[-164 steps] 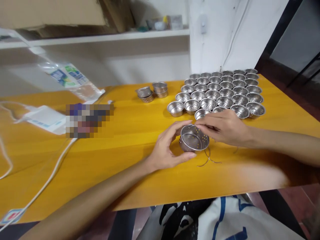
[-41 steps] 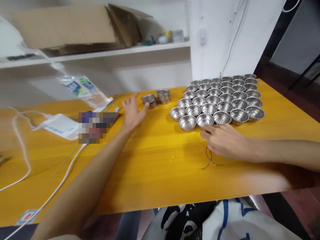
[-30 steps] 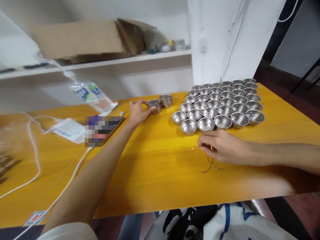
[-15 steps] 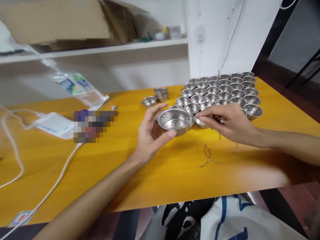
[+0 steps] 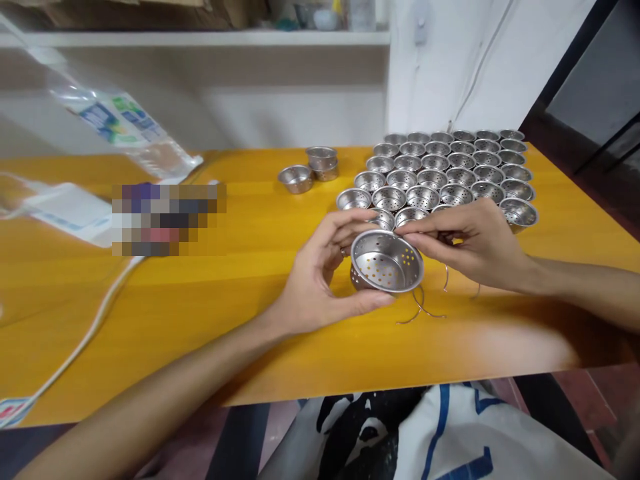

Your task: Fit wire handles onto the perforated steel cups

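Note:
A perforated metal cup [image 5: 385,267] is tilted toward me in my left hand [image 5: 320,280], thumb under the near side and fingers behind it. At the cup's upper right rim, the thumb and forefinger of my right hand [image 5: 470,240] pinch together. A thin curved wire [image 5: 447,277] shows below that palm and appears held in the pinch, though the fingers hide most of it. Crossed curved wires [image 5: 421,308] lie on the table below the cup. Beyond my hands, several rows of matching metal cups [image 5: 433,179] stand closely packed.
Apart from the rows, a few more cups [image 5: 296,179] stand on the yellow table [image 5: 240,347], two of them stacked. To the left lie a white power box [image 5: 70,213], a white cable [image 5: 107,303] and a clear plastic bottle [image 5: 125,127]. A shelf [image 5: 200,39] runs behind.
The cup in my left hand has moved right and slightly down and now meets my right fingertips. My right hand keeps its pinch. The view has tipped downward.

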`<state>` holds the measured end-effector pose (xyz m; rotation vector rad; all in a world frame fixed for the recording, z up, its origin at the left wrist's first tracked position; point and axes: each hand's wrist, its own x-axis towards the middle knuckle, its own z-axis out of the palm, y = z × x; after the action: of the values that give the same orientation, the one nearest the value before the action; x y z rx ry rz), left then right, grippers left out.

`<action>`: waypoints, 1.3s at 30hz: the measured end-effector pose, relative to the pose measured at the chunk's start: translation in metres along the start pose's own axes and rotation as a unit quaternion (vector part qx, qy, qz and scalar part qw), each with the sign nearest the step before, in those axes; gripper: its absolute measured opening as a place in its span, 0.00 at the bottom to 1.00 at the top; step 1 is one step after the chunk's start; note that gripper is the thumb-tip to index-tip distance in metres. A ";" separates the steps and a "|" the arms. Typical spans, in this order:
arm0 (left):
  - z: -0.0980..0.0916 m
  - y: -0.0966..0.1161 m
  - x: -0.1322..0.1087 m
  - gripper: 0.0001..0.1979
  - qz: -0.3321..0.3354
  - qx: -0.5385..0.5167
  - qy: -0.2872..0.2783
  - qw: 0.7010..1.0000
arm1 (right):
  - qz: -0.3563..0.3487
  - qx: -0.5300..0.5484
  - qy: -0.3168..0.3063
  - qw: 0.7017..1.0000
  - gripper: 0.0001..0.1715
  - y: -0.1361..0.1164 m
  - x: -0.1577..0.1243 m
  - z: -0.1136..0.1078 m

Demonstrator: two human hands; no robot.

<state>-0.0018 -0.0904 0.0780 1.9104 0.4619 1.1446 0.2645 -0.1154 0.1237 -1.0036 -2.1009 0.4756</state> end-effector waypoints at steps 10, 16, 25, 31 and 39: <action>0.001 -0.010 -0.004 0.45 -0.014 -0.033 -0.026 0.999 | -0.060 -0.020 0.022 0.998 0.13 0.007 -0.002 0.009; 0.001 -0.009 -0.004 0.40 -0.073 -0.109 -0.036 0.991 | -0.123 -0.016 0.045 0.991 0.11 0.003 -0.002 0.007; 0.010 -0.016 -0.009 0.36 -0.054 -0.104 -0.050 0.992 | -0.160 0.020 0.017 0.987 0.10 0.007 -0.002 0.012; 0.014 -0.019 -0.011 0.35 -0.046 -0.096 -0.062 0.992 | -0.147 0.042 0.001 0.988 0.08 0.011 -0.002 0.017; 0.020 -0.015 -0.015 0.36 -0.018 -0.034 -0.056 0.998 | -0.106 0.069 0.002 0.992 0.06 0.010 -0.006 0.021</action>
<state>0.0093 -0.1007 0.0532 1.8881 0.3912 1.0118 0.2560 -0.1143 0.1010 -0.6942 -2.1110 0.5022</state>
